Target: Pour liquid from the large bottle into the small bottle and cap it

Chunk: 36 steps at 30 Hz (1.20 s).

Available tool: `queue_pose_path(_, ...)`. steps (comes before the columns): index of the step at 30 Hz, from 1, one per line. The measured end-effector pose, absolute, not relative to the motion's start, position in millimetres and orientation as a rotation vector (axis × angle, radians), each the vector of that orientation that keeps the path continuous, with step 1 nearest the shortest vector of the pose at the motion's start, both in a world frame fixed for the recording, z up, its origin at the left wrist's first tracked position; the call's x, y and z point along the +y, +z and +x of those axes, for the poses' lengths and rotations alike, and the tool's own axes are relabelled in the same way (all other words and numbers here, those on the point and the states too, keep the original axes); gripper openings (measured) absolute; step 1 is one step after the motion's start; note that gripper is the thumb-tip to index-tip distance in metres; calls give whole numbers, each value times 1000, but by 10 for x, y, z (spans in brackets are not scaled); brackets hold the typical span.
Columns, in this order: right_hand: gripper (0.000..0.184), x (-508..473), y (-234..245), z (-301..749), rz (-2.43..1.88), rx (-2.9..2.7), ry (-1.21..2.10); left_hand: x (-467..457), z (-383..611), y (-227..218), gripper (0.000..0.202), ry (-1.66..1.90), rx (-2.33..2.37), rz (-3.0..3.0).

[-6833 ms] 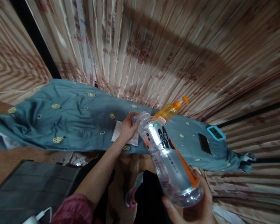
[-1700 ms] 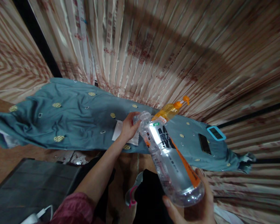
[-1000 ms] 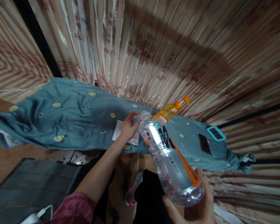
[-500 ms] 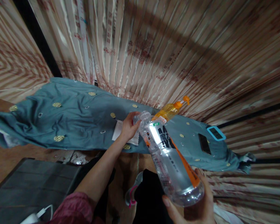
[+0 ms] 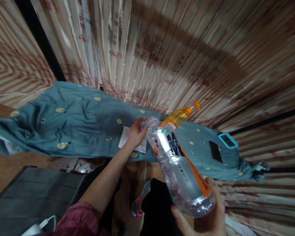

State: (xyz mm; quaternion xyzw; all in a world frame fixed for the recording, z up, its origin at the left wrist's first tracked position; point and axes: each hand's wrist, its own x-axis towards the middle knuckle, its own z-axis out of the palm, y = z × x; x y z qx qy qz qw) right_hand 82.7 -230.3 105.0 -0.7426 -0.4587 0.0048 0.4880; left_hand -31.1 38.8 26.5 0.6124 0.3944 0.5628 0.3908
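Hanging behind the clear bottle (image 5: 179, 170), a pleated striped curtain (image 5: 186, 49) fills most of the view. A teal cloth (image 5: 76, 131) with small gold medallions is spread beyond and to the left of the bottle, and a dark grey panel (image 5: 34, 193) lies well to its lower left. The bottle itself is raised in the air and tilted, with its base toward the person and its neck pointing away over the cloth. The right hand (image 5: 206, 219) cups the base from below, palm and fingers wrapped around it. The left hand (image 5: 135, 134) is closed on the neck, fingertips pinched at the top end; whether a cap sits there cannot be told. An orange spray bottle (image 5: 178, 117) lies just behind the neck, a white paper (image 5: 125, 139) lies under the left hand, and a black phone (image 5: 215, 151) and a blue-edged device (image 5: 227, 140) rest on the cloth to the bottle's right. The work appears to be a turn at the neck. It is best done with the right palm bracing the base without squeezing the thin wall. The neck should stay higher than the base, and the left fingers should twist squarely around the top rather than pull sideways.
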Motion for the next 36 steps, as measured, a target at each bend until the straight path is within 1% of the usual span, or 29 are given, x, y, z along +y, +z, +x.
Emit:
queue_pose_path(4, 104, -2301, 1041, 841, -1809, -1140, -20, 391, -308, 267, 36, 1438, 988, 1560)
queue_pose_path(15, 104, -2296, 1054, 801, -1811, -1094, 26, 386, -315, 274, 40, 1440, 977, 1560)
queue_pose_path(21, 105, -2279, 1090, 751, -1822, -1039, 44, 381, -318, 273, 36, 1437, 981, 1554)
queue_pose_path(25, 105, -2282, 1090, 745, -1835, -1030, 52, 380, -323, 281, 38, 1439, 974, 1564)
queue_pose_path(29, 104, -2302, 1069, 787, -1826, -1081, 37, 382, -323, 285, 40, 1443, 964, 1563)
queue_pose_path(36, 102, -2306, 1037, 845, -1800, -1151, 5, 383, -322, 275, 35, 1427, 979, 1559)
